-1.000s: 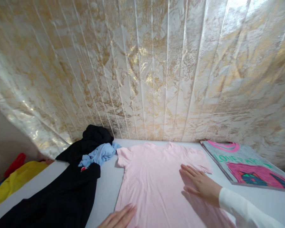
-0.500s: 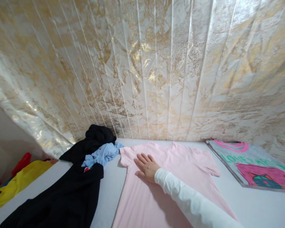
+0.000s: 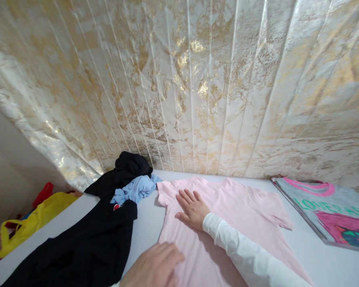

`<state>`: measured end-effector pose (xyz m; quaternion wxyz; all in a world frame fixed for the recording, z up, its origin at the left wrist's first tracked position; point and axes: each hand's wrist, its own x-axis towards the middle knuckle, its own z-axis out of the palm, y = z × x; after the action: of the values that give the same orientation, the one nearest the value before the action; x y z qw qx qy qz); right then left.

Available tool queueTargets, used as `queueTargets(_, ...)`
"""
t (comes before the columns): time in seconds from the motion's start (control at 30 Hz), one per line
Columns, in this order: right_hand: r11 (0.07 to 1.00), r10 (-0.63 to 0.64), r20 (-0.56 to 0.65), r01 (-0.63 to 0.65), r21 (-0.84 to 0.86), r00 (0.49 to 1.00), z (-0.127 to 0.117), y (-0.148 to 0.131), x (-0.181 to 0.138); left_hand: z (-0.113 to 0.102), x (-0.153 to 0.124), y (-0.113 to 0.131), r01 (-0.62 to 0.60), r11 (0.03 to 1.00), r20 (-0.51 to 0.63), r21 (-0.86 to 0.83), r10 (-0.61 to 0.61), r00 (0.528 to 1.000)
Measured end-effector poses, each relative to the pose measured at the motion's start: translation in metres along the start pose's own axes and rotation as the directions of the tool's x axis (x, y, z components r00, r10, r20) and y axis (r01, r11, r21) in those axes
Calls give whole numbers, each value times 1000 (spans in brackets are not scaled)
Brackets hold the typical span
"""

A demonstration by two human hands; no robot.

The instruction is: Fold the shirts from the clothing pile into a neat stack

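We see a pale pink cotton T-shirt (image 3: 227, 223) spread flat on the white table (image 3: 332, 259), between a heap of black clothing (image 3: 86, 243) and a folded grey printed shirt (image 3: 332, 209). Our right hand (image 3: 193, 209) lies flat, fingers spread, near the shirt's left shoulder. Our left hand (image 3: 154, 267) rests open-palmed at the lower edge.

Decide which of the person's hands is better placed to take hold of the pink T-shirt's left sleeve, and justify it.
Probably the right hand: it lies flat on the pink T-shirt just beside the left sleeve. The left hand rests lower, at the shirt's near edge, farther from it.
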<state>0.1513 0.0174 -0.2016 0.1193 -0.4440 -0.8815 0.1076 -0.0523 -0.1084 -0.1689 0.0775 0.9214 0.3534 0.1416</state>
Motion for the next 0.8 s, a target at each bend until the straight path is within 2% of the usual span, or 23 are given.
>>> queueTargets(0.07,999,33,-23,-33,35,999,-3,6,0,-2,46,-4,149,988,-20,-47,-150,988)
queueTargets(0.17,988,152,-73,-150,23,986,-12,26,-6,9,109,-18,358,922,-101,-149,-374,922)
queueTargets(0.2,980,197,-91,-197,13,976,-15,33,-11,16,125,-22,369,917,-120,-150,-387,914)
queueTargets(0.27,962,269,-114,-272,-12,956,-21,48,-24,30,147,-31,339,936,-117,-98,-349,930)
queueTargets(0.4,937,335,-116,-343,-63,935,-24,72,-54,52,161,-42,274,959,-4,69,-274,962)
queueTargets(0.5,911,372,-130,-388,-136,919,-21,95,-76,56,159,-50,264,956,11,131,-268,963)
queueTargets(0.63,813,489,-219,-532,-238,844,-24,140,-105,56,156,-57,363,917,-13,167,-366,931)
queueTargets(0.73,804,476,-228,-526,-278,849,-29,160,-115,51,165,-56,417,894,87,165,-434,897)
queueTargets(0.8,816,465,-209,-508,-276,860,-31,157,-110,46,177,-52,416,895,136,164,-438,889)
